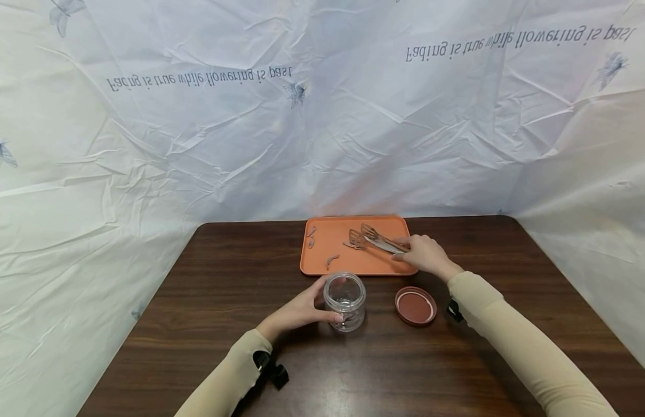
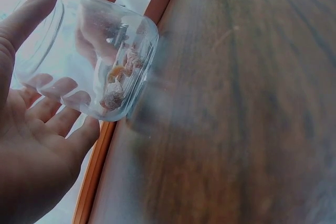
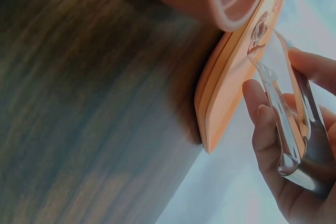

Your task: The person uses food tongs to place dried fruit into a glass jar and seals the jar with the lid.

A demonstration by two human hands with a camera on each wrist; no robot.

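Note:
My left hand (image 1: 298,311) holds a clear jar (image 1: 352,318) from its left side, thumb in front and fingers behind. The jar's mouth is uncovered, and in the left wrist view several small brownish pieces (image 2: 118,85) lie at its bottom. My right hand (image 1: 429,255) grips metal tongs (image 1: 386,244) over the right part of an orange tray (image 1: 361,266). Their slotted ends are apart, beside small curled pieces (image 3: 258,30) on the tray. More such pieces lie at the tray's left side, and one curled piece (image 1: 331,260) is near its front edge.
A reddish-brown round lid (image 1: 416,306) lies upside down on the dark wooden table (image 1: 239,278), right of the jar and in front of the tray. Behind the table hangs a white printed sheet (image 1: 353,133). Black wrist straps show on both sleeves.

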